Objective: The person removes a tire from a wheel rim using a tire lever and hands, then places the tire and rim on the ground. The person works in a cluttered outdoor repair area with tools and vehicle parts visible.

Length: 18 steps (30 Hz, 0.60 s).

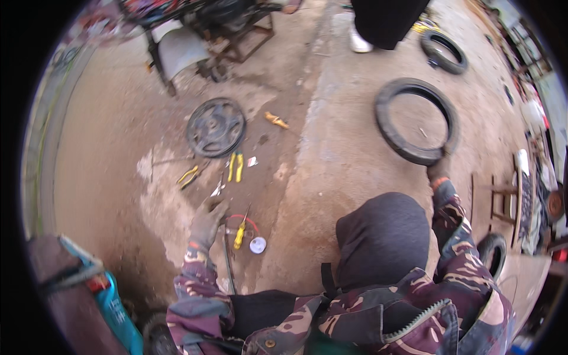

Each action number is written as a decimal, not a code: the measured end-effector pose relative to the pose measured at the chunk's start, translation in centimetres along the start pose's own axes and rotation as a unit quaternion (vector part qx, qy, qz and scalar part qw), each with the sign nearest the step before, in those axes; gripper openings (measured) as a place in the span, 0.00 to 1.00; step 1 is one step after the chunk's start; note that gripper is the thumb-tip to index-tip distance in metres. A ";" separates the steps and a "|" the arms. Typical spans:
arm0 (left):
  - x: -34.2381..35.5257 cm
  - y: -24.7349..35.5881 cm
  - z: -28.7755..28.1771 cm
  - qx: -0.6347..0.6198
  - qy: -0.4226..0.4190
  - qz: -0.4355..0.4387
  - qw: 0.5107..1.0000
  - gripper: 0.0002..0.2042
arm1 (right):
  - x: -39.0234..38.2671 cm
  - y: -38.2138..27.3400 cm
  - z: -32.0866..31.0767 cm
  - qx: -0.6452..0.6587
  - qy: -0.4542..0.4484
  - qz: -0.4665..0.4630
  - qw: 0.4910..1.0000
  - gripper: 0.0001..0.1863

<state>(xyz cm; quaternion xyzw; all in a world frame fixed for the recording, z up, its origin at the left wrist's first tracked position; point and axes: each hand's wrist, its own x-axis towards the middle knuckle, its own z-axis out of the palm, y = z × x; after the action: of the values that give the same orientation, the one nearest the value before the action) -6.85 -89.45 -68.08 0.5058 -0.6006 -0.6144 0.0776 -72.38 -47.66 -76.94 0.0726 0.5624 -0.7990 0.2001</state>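
Note:
My right hand (438, 170), in a grey glove, grips the near edge of a black tyre (387, 127) on the concrete at the right. My left hand (207, 222), also gloved, is low over the ground with fingers bent and apart, nothing visible between them. Just beyond it lies a small silver tool (219, 188). Beside it are a yellow-handled screwdriver (239, 235), a red cord (251, 222), a round white lid-like piece (257, 245) and a dark rod (228, 263). Yellow-handled pliers (188, 177) and a second yellow-handled tool (235, 167) lie farther off.
A spoked black wheel (216, 127) lies flat beyond the tools, near an orange-yellow scrap (276, 120). A parked vehicle (183, 50) stands at the far left. Another tyre (444, 52) lies near a standing person (387, 23). A wooden stool (504, 198) is at the right.

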 end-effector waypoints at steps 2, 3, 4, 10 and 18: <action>0.0 -0.4 0.3 0.025 -0.004 -0.030 0.999 0.24 | -0.9 -1.4 -1.4 0.054 0.002 0.081 0.995 0.42; 0.3 -0.5 0.4 0.046 -0.013 -0.034 0.998 0.25 | -2.1 -1.5 -1.5 -0.064 0.056 0.150 0.985 0.43; 0.4 -0.4 0.8 0.067 -0.019 -0.048 0.996 0.25 | -2.9 -0.5 -0.7 -0.074 0.163 0.238 0.955 0.39; 0.5 0.0 2.0 0.171 -0.056 0.003 0.984 0.25 | -13.2 9.5 7.7 -0.103 -0.176 0.442 0.874 0.20; -2.0 -0.2 1.5 0.265 -0.073 0.008 0.962 0.28 | -19.2 10.8 18.7 -0.396 -0.214 0.316 0.835 0.19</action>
<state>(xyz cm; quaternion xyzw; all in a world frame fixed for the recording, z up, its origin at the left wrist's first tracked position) -6.83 -86.98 -67.52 0.4574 -0.7498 -0.4679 -0.0980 -48.52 -63.54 -73.08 -0.0115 0.7203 -0.3970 0.5687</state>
